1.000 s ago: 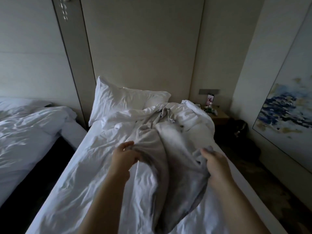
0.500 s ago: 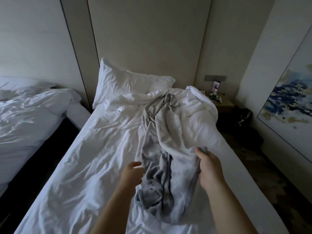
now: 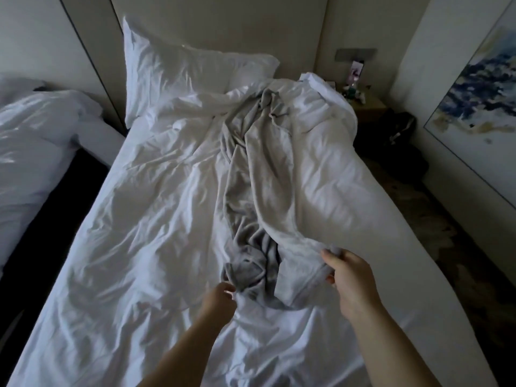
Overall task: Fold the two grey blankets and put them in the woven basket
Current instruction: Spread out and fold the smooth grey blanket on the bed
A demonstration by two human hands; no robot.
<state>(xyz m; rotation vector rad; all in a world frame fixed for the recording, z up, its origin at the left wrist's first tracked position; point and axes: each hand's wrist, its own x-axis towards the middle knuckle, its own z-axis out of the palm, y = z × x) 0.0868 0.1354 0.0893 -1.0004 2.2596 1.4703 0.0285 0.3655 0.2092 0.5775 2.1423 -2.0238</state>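
One grey blanket [image 3: 251, 191], right grip [image 3: 351, 280] holding, left grip [image 3: 217, 300] at edge

Bare forearms [image 3: 391, 347], bare hands [image 3: 352, 283]

The left hand [image 3: 220, 301] shows only its back, fingertips curled out of sight against the bunched end of the grey blanket [image 3: 251, 247]. Pinching cloth or not? Can't be told. The right hand [image 3: 352, 280] grips the hem, fingers mostly buried under the fold. Up the bed the grey cloth vanishes into the white duvet [image 3: 321, 163]: one blanket or two, no telling. Both forearms run off the bottom edge. The neighbouring bed [image 3: 36, 141] is cut by the left edge, the painting [image 3: 480, 101] by the right. Clutter on the nightstand [image 3: 368, 108]: too small to make out.
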